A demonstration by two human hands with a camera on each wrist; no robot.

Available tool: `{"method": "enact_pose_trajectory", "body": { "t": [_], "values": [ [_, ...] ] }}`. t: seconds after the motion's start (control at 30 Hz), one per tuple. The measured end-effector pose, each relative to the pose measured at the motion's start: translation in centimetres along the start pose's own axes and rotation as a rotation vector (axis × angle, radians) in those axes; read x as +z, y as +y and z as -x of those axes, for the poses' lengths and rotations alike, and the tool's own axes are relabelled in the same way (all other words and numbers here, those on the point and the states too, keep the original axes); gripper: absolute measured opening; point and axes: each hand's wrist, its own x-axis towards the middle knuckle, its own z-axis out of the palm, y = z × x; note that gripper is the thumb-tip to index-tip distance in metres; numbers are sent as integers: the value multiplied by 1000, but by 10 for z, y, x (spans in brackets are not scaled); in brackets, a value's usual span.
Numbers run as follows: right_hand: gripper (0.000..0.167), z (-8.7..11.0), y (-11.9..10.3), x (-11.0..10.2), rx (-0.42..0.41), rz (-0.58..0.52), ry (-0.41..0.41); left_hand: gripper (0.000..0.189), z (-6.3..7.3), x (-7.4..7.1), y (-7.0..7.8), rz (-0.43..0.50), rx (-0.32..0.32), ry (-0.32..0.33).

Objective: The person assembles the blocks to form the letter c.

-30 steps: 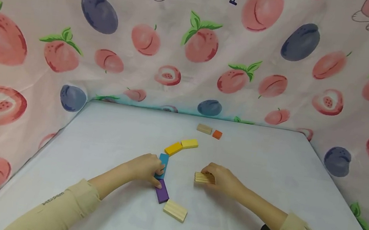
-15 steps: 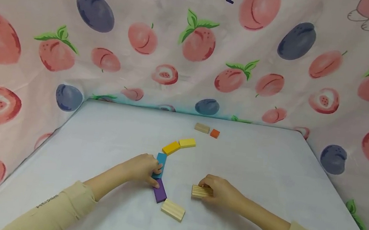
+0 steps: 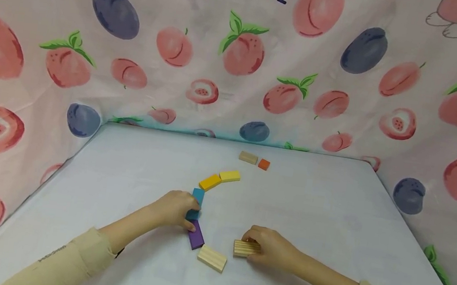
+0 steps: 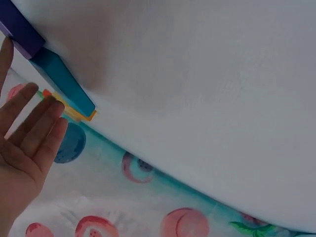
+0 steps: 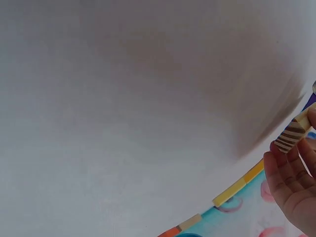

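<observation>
My left hand [image 3: 173, 208] lies at the blue block [image 3: 197, 196] and the purple block [image 3: 196, 239], thumb touching the purple one and fingertips beside the blue one. In the left wrist view its fingers [image 4: 42, 128] stretch out nearly straight. Between thumb and fingers, my right hand [image 3: 273, 249] pinches a pale striped wooden block [image 3: 243, 249]; the grip covers its right end. The right wrist view shows that block's dark-striped end [image 5: 290, 136] above the table, over a shadow. Left of it and slightly nearer me, another pale wooden block [image 3: 212, 258] lies by the purple block's near end.
Beyond the blue block, an amber-yellow block [image 3: 210, 182] and a lighter yellow block [image 3: 230, 176] continue the curved row. Farther back lie a plain wooden block [image 3: 248, 157] and a small orange block [image 3: 264, 164]. A fruit-print cloth [image 3: 205, 54] hangs behind the white table [image 3: 310, 205].
My right hand has brought the striped wooden block toward me, closer to the pale block on the table. The left hand keeps its place at the blue and purple blocks.
</observation>
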Motion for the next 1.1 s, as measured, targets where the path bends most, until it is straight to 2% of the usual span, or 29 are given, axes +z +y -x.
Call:
{"method": "enact_pose_trajectory", "body": {
  "t": [0.13, 0.23, 0.33, 0.43, 0.6, 0.67, 0.77, 1.1],
  "values": [
    [31, 3, 0, 0, -4, -6, -4, 46, 9, 5, 5, 26, 42, 112],
    [30, 5, -1, 2, -7, -9, -8, 31, 17, 11, 12, 48, 160, 172],
    [29, 7, -2, 3, -11, -13, -15, 20, 25, 15, 22, 49, 308, 184],
    [29, 9, -3, 4, -21, -21, -24, 18, 32, 19, 33, 30, 437, 178],
    [30, 11, -6, 6, -30, -16, -29, 18, 39, 24, 49, -61, 567, 202],
    [30, 11, -7, 6, -33, -5, -28, 18, 39, 26, 53, -95, 594, 220],
    [31, 11, -10, 7, -40, 12, -31, 20, 39, 29, 57, -109, 600, 233],
    [31, 12, -16, 11, -52, 69, -30, 22, 42, 31, 63, -151, 573, 135]
  ]
}}
